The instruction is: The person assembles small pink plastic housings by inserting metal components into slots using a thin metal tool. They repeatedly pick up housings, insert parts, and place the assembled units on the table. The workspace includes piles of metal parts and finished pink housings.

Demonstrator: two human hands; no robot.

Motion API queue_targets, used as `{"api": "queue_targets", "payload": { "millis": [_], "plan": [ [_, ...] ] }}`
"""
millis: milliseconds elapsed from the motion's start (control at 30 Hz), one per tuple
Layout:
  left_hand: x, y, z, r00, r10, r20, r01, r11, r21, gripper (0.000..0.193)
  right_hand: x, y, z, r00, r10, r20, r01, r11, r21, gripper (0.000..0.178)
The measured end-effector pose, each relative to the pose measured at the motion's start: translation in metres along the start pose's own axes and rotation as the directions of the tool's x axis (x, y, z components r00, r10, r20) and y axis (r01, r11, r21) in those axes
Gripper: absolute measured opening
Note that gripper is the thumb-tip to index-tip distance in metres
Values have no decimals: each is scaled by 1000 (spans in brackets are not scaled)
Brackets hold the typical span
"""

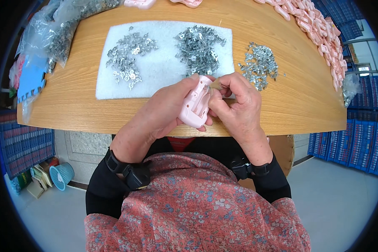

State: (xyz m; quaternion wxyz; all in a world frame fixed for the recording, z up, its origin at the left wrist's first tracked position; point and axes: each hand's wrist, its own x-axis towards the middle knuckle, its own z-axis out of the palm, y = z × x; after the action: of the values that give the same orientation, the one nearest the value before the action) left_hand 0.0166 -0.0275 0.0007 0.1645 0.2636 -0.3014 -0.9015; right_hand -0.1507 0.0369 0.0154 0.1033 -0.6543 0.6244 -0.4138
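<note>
My left hand is closed around a pale pink plastic battery-case shell, its hollow side with compartments facing up. The shell is tilted, its wide end toward me. At its far right end my right hand pinches a small tan piece between thumb and fingers. That piece touches or hovers just over the compartment; its kind is too small to tell. Beyond my hands, a white foam sheet bears a loose heap of flat metal contacts at left and a denser heap of metal spring contacts at right.
Right of the sheet lies a pile of small metal pieces. Many pink shells are heaped along the far right table edge. Clear bags of metal parts lie at the far left. Blue bins stand beyond the wooden table.
</note>
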Motion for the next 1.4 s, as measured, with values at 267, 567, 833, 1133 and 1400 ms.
{"api": "queue_targets", "payload": {
  "millis": [267,567,833,1133,1400],
  "plan": [
    [0,-2,5,999,21,-33,-21,1000,15,46,1,-12,-10,990,-120,67,131,971,-198,11],
    [-1,0,5,1000,-2,-20,3,999,53,45,0,-12,-10,993,69,99,-69,998,1,13],
    [-5,4,1,993,78,83,-81,996,33,49,-1,-5,-15,846,417,332,-532,620,577,18],
    [-14,5,6,966,257,23,-215,754,620,38,-4,2,-24,818,370,441,-570,624,534,17],
    [-10,-6,5,931,359,65,-312,692,651,37,-10,-6,-30,819,410,401,-571,508,645,19]
  ]
}}
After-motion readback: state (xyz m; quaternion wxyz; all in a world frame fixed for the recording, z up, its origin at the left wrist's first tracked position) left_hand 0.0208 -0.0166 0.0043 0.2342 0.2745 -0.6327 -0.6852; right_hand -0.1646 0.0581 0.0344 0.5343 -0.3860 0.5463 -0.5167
